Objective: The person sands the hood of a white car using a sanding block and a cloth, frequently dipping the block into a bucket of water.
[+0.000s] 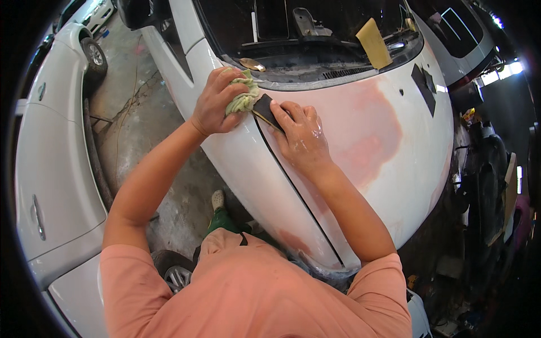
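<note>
My left hand (pixel 218 101) is closed round a crumpled pale green cloth (pixel 244 97) above the rear corner of the white fender (pixel 236 146). My right hand (pixel 304 135), wet with whitish drops, grips a dark sanding block (pixel 267 111) at the seam between fender and hood. The block and the cloth are close together; whether they touch I cannot tell. Pinkish patches show through the white on the hood (pixel 344 129), with another low on the fender. The underside of the block is mostly hidden.
A yellow sheet (pixel 374 45) stands against the windshield base. Dark pieces (pixel 424 90) lie on the hood's far right edge. Another white car (pixel 62 163) is parked at left, across a wet concrete floor (pixel 135 112). Dark car parts (pixel 487 174) are piled at right.
</note>
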The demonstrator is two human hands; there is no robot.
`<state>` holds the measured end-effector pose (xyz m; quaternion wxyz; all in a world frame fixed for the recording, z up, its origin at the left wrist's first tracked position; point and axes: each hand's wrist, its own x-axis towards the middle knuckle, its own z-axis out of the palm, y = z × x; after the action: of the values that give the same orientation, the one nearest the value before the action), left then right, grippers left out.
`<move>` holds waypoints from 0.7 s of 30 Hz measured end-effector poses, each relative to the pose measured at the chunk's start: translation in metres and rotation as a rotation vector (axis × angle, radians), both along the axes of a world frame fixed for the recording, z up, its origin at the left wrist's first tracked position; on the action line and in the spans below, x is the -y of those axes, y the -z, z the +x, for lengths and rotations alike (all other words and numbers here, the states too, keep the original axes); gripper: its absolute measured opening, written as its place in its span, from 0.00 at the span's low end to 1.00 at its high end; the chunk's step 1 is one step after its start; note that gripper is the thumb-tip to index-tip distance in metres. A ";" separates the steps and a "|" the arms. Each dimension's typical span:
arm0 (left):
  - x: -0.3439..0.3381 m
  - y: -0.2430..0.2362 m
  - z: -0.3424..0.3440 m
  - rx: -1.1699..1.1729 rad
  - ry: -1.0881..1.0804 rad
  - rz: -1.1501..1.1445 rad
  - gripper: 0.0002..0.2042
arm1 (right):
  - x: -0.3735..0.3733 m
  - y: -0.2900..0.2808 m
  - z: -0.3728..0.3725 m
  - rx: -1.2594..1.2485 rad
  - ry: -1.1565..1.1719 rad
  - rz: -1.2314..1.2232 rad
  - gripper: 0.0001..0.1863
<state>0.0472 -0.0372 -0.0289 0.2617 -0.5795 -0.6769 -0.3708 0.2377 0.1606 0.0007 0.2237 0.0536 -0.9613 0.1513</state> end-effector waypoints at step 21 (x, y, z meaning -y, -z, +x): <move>-0.005 -0.028 -0.038 0.054 -0.145 0.104 0.19 | -0.078 0.023 0.161 0.078 -0.024 -0.073 0.27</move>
<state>0.0092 -0.0325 -0.0008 0.2990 -0.5045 -0.7038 -0.4009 0.3983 0.2383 -0.0225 0.1858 0.0511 -0.9625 0.1908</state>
